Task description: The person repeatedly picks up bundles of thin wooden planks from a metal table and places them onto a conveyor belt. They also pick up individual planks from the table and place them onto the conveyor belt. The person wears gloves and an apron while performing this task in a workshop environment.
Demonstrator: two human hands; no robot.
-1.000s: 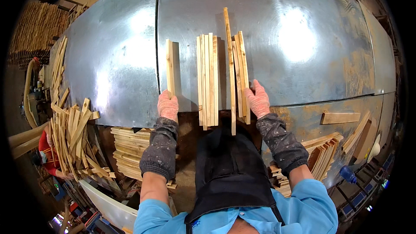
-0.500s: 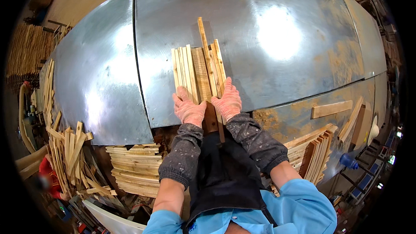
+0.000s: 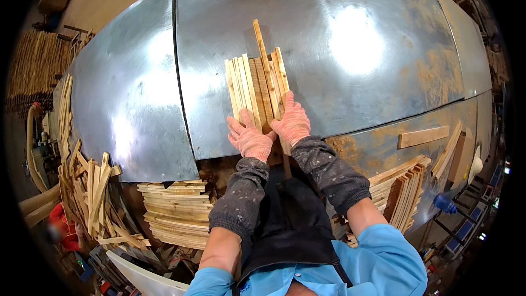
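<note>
Head view: where do the wooden slats (image 3: pixel 239 85) lie?

On the metal table (image 3: pixel 219 22), bundled lengthwise toward its near edge. Their far ends are uneven; one long slat (image 3: pixel 263 55) juts beyond the others.

And room around them?

Smooth metal spreads left, right and far. A dark seam (image 3: pixel 177 55) runs along the left; near right, a rust-stained panel (image 3: pixel 350 145) carries a short board (image 3: pixel 423 137).

How are the hands set?

The pink-gloved left hand (image 3: pixel 251 138) rests on the bundle's near left, fingers spread. The right hand (image 3: pixel 292 123), gloved alike, lies against its near right side; whether it pinches, I cannot tell.

Textures?

Straight, narrow, pale wood, browner in the middle, on glossy metal.
</note>
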